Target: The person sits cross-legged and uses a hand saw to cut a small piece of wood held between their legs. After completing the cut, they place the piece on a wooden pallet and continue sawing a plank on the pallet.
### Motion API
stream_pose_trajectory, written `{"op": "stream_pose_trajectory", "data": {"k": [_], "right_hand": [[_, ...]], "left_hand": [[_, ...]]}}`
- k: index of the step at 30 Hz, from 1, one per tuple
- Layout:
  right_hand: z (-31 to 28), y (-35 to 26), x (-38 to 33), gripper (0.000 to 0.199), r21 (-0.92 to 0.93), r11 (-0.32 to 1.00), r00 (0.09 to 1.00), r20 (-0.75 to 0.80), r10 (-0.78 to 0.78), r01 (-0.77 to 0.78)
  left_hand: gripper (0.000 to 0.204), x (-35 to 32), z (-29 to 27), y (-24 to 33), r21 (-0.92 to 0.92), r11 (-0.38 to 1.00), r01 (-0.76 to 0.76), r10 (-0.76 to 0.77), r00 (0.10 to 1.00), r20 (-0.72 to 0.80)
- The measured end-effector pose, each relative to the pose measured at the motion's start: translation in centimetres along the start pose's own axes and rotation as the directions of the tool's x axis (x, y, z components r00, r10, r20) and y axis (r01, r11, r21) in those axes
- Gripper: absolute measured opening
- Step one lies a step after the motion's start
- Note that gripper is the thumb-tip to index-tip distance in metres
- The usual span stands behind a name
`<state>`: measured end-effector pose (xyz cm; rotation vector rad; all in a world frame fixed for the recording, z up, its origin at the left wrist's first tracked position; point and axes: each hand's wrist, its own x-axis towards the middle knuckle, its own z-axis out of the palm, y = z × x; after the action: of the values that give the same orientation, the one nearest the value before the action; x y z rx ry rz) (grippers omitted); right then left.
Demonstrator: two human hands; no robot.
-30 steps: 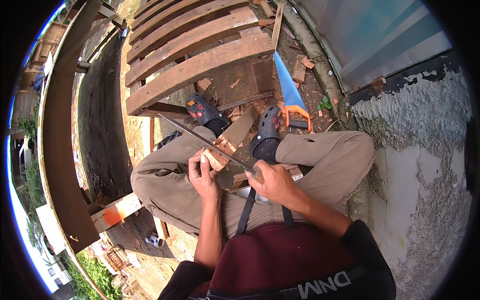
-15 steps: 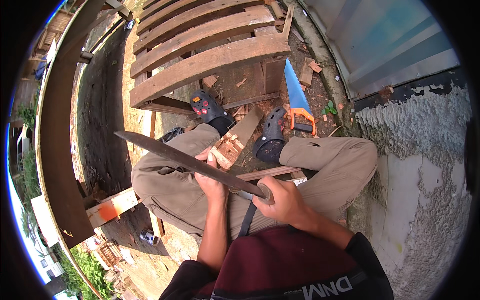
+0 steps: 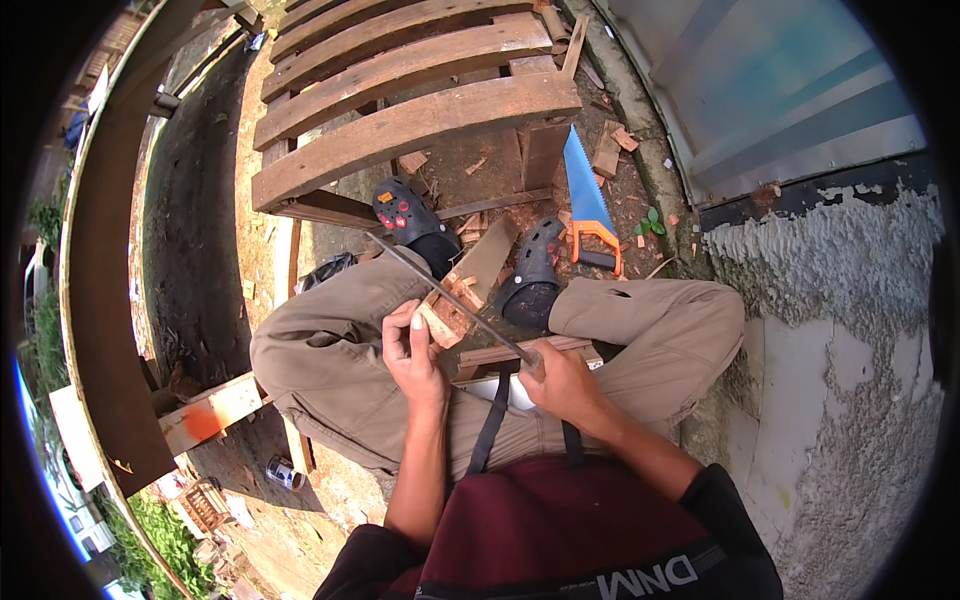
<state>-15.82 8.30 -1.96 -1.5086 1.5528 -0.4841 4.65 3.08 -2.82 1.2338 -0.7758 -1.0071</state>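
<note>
My right hand [image 3: 562, 382] is wrapped round the handle of a long dark machete [image 3: 468, 313]. Its blade shows nearly edge-on, slanting up and left across the wooden board [image 3: 490, 262] between my legs. Whether the blade touches the wood I cannot tell. The board's near end is notched and splintered, with pale cut wood. My left hand [image 3: 412, 362] grips that near end from the left, fingertips at its edge and close beside the blade.
A slatted wooden pallet-like frame [image 3: 410, 130] stands ahead. Right of my shoes lies a blue-bladed handsaw [image 3: 590, 205] with an orange and black handle, among wood chips and an offcut [image 3: 606, 150]. A rough wall [image 3: 830, 300] runs along the right. At left lies a can [image 3: 285, 473].
The machete has come down toward the board, its tip shifting right, and it turned from broadside to nearly edge-on. My left hand keeps hold of the board.
</note>
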Motion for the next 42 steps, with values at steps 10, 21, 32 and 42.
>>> {"op": "stream_pose_trajectory", "data": {"k": [10, 21, 32, 42], "right_hand": [[-2.0, -3.6, -1.5, 0.036, 0.186, 0.919, 0.932, -0.178, -0.315, 0.346], [-2.2, -2.1, -1.3, 0.040, 0.101, 0.928, 0.929, -0.145, -0.342, 0.357], [-2.4, -3.2, -1.3, 0.029, 0.174, 0.909, 0.918, -0.191, -0.347, 0.380], [-2.1, -2.9, -0.1, 0.020, 0.259, 0.943, 0.968, -0.190, -0.163, 0.209]], "left_hand": [[0.021, -0.1, 0.0, 0.3, 0.096, 0.995, 0.003, -0.003, 1.000, -0.003], [0.019, -0.2, -1.0, -0.2, 0.177, 0.983, -0.038, 0.031, 0.999, 0.045], [0.015, -0.9, 0.1, 0.1, -0.011, 0.999, 0.045, -0.044, 0.998, 0.042], [0.021, 0.8, 0.3, 0.5, 0.006, 0.999, 0.038, -0.038, 0.999, -0.017]]}}
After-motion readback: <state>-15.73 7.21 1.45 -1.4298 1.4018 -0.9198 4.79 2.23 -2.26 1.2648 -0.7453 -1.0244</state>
